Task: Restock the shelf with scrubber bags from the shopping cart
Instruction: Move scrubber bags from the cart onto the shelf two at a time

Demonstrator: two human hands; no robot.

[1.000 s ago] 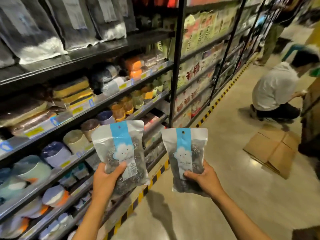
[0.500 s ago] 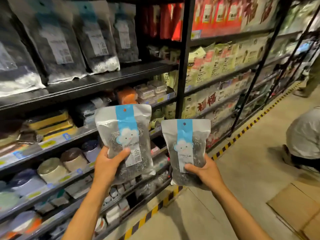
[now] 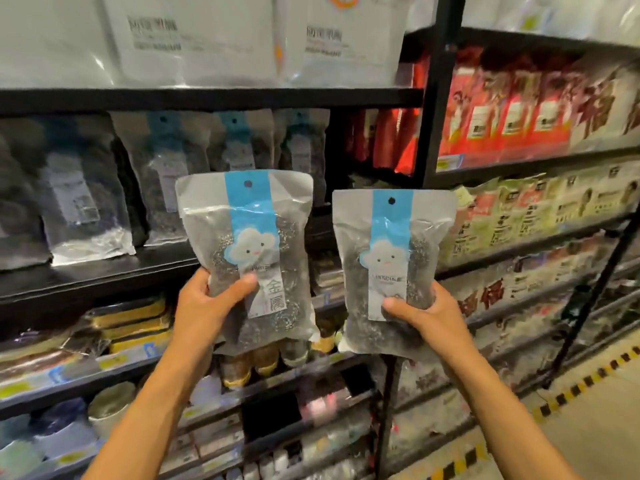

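I hold two scrubber bags upright in front of the shelf unit. My left hand grips the lower part of the left scrubber bag, a clear pouch of steel-wool scrubbers with a blue stripe and a cloud face. My right hand grips the right scrubber bag of the same kind. Behind them, several matching bags stand in a row on the black shelf. A dark gap shows at the right end of that row. The shopping cart is out of view.
Large white packs fill the shelf above. Sponges and small jars sit on lower shelves. A black upright post separates a bay of red and beige packets. Yellow-black floor tape runs along the aisle at the right.
The view has tilted up and closer to the shelves, and both bags have risen to the level of the scrubber shelf. The crouching person and the cardboard have left the frame.
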